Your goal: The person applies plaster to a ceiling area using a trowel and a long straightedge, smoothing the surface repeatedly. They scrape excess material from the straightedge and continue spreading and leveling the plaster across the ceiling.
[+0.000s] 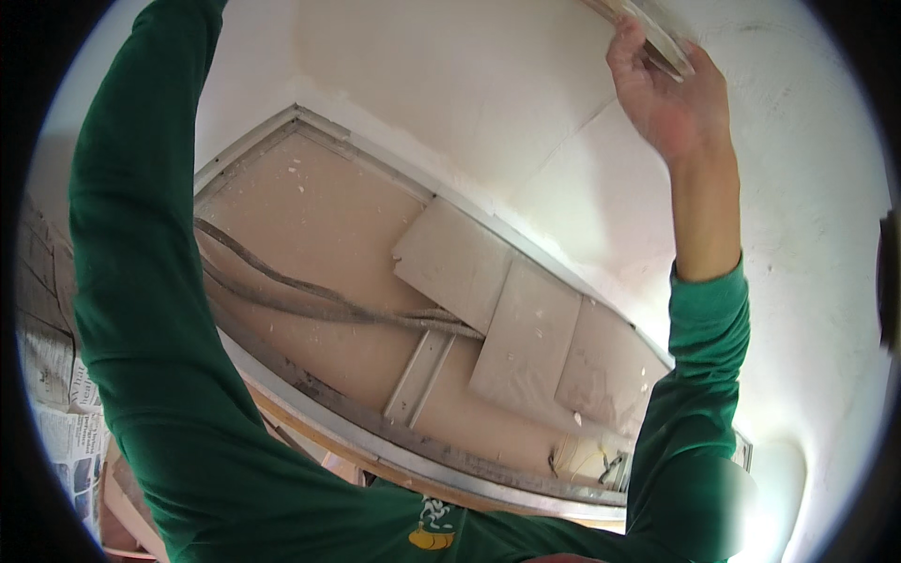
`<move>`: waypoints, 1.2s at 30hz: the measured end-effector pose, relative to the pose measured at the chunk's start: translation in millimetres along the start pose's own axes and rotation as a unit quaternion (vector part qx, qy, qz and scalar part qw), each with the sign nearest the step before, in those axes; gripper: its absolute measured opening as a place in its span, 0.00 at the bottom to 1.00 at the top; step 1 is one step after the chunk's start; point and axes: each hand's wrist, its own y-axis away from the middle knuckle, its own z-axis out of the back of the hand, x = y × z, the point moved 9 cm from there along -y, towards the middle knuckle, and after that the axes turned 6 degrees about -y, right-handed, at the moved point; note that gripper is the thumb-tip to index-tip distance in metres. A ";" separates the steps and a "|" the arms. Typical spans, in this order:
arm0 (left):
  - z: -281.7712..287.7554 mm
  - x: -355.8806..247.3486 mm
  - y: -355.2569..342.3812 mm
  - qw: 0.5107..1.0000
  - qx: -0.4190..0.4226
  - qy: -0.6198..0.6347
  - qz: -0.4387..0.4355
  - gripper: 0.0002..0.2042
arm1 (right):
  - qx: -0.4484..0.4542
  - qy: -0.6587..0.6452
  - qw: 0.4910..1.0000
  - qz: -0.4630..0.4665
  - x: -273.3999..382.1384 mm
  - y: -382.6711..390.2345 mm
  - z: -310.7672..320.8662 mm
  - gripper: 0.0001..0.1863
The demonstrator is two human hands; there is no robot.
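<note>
My right hand [671, 98] is raised near the top of the view against the pale wall [526, 103]. Its fingers are wrapped round a long, narrow, flat tool [662, 47] with a whitish, plaster-smeared edge. Most of that tool is cut off by the upper edge, so its exact kind cannot be made out. On the left, my green-sleeved arm [141, 216] reaches up and out of the picture, and the left hand lies beyond the edge.
Below my arms is a dusty, framed shallow recess [310, 197]. Inside lie grey cables [282, 277], flat loose panels [526, 319] and a metal crosspiece [419, 380]. Thin wires [591, 462] show at its right end. Newspaper sheets [70, 441] lie at the lower left.
</note>
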 end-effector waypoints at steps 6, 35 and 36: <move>13.5 -25.1 24.5 0.996 0.014 0.084 0.001 0.15 | 0.098 0.080 0.991 0.050 -4.4 69.1 -13.8 0.22; 87.7 228.8 354.9 0.908 0.004 -0.050 0.416 0.28 | -0.239 0.009 0.961 -0.141 -45.3 288.3 288.2 0.27; 86.2 226.8 354.5 0.910 0.004 -0.052 0.411 0.28 | -0.262 -0.015 0.954 -0.145 -49.0 289.6 297.6 0.28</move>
